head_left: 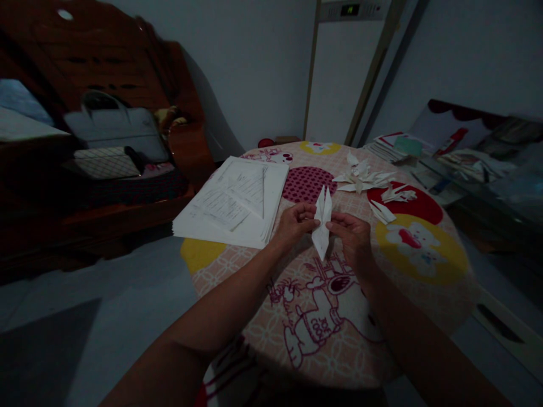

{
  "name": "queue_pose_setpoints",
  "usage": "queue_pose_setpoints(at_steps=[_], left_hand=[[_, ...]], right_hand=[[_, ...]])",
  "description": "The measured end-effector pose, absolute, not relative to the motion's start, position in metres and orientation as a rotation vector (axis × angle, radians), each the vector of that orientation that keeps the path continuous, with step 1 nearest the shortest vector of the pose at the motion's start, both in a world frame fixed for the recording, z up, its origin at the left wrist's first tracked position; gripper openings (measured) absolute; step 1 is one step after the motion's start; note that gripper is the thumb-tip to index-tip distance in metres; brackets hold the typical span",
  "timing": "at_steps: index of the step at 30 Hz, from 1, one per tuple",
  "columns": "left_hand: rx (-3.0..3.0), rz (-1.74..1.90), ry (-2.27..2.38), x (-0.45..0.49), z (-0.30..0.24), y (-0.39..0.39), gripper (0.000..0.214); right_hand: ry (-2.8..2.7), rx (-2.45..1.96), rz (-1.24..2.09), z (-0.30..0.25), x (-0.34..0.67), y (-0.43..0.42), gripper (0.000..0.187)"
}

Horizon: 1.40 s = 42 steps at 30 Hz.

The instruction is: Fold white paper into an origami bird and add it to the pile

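Between my two hands is a folded white paper (322, 223), a long diamond shape with two narrow points upward and one point downward. My left hand (297, 225) pinches its left edge between thumb and fingers. On the opposite edge, my right hand (352, 232) grips it the same way, thumb in front. The paper is held upright above the table. Beyond my right hand lies a group of folded white paper pieces (360, 178), with a small folded piece (382, 212) nearer to me. To the left rests a stack of white paper sheets (229, 234).
Printed sheets, one folded to a triangle (250, 189), lie on the stack. A patterned cloth (263, 333) covers the round table. Past its right side stands a glass-topped table (462, 181) with papers and bags. A wooden bench (186, 152) holding a handbag (123, 133) is at left.
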State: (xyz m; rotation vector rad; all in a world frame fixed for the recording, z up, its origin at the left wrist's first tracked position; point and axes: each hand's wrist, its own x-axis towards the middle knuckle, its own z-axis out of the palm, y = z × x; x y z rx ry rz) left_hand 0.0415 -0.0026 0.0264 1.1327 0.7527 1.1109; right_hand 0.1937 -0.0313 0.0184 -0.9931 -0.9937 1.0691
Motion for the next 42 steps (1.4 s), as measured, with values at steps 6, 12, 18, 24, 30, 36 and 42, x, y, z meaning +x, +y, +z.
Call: queue_pose_setpoints(at_steps=[6, 12, 18, 24, 30, 36, 42], left_hand=[[1.186, 1.198, 0.811, 0.0435, 0.0209, 0.0003, 0.031], [1.231, 1.185, 0.835, 0.0426, 0.0211, 0.0000, 0.016], [1.243, 1.169, 0.911, 0.0419, 0.0199, 0.0007, 0.016], [1.100, 1.149, 0.777, 0.0434, 0.0220, -0.0011, 0.020], [1.025, 1.141, 0.732, 0.0433, 0.0248, -0.0013, 0.024], [1.006, 1.128, 0.705, 0.0429, 0.0259, -0.0021, 0.025], [1.023, 1.141, 0.690, 0.0428, 0.0255, -0.0021, 0.027]], right_hand=[[-1.077, -1.017, 0.983, 0.0172, 0.1924, -0.0315, 0.024], [-1.079, -1.032, 0.961, 0.0166, 0.1934, -0.0321, 0.016], [-1.104, -1.053, 0.933, 0.0127, 0.1956, -0.0308, 0.018], [-1.049, -0.992, 1.013, 0.0126, 0.1948, -0.0304, 0.019], [-1.059, -0.941, 1.057, 0.0169, 0.1945, -0.0309, 0.054], [-0.983, -0.998, 1.129, 0.0157, 0.1944, -0.0301, 0.031], [-1.014, -0.996, 1.272, 0.0165, 0.1962, -0.0330, 0.019]])
